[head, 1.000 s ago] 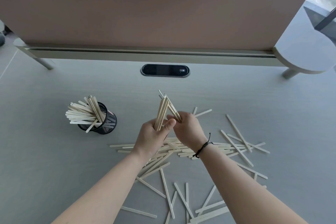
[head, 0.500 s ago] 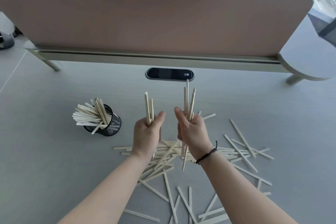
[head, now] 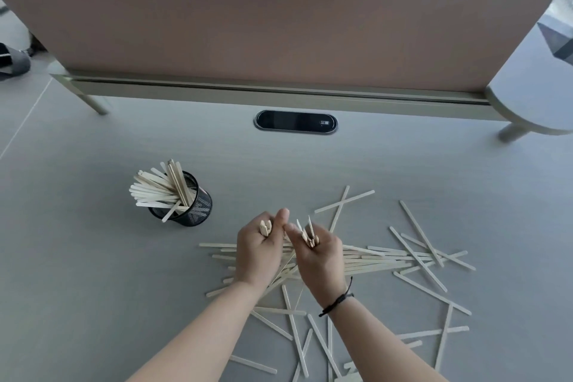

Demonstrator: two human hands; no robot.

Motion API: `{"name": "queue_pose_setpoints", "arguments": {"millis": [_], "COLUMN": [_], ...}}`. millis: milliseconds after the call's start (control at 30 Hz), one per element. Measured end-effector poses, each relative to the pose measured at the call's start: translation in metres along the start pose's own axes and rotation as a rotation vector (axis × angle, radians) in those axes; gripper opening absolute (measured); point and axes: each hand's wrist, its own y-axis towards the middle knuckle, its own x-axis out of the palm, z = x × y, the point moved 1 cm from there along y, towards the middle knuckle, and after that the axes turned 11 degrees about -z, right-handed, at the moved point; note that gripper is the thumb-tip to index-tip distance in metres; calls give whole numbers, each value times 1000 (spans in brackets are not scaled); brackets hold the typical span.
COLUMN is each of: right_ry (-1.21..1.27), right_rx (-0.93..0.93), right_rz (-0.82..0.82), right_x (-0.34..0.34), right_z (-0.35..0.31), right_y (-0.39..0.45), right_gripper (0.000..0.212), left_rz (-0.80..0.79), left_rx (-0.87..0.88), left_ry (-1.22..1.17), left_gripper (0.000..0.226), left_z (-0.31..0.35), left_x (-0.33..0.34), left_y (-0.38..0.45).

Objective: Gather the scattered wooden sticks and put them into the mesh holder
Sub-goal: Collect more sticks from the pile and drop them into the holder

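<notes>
Two small bundles of wooden sticks [head: 403, 260] fill our fists, left hand [head: 259, 253] and right hand [head: 319, 257] both clenched, at frame centre; no readable writing on mesh holder [head: 189, 205].

left hand [head: 259, 253]: closed on a few pale wooden sticks [head: 266, 227] | right hand [head: 319, 253]: closed on another small bundle [head: 307, 234] | black mesh holder [head: 189, 203]: left of hands, holding sticks | loose pale sticks [head: 384, 259]: scattered right of holder, beneath hands, on grey desk [head: 93, 273]
</notes>
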Motion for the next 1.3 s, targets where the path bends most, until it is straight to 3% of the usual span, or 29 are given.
{"name": "queue_pose_setpoints", "arguments": {"millis": [133,267,367,533,800,967,1100,1300], "right_ry": [-93,-72,-47,51,304,445,538,529], "right_rx": [51,126,130,111,266,167,-10,-208], "right_rz": [16,15,3,-94,-130,-214,-261,-267], "right_x": [3,0,-2,-4,5,39,72,116], "right_z": [20,19,8,-16,-49,-123,-186,-242], "right_y": [0,7,16,32,55,78,90,99], "right_gripper": [56,56,56,59,62,60,61,68], "left_rz": [-17,-47,-39,-11,13,69,223,394], "left_rx": [-42,-86,-119,-69,-94,-123,-59,25], "left_ry": [52,116,103,36,-63,-333,-506,-409], "left_gripper": [59,70,62,56,59,55,55,67], "left_z": [-9,-13,-1,19,44,65,86,88], "left_x": [3,5,4,-3,-43,-84,-127,-187], "left_y": [0,4,7,11,11,18,33,59]}}
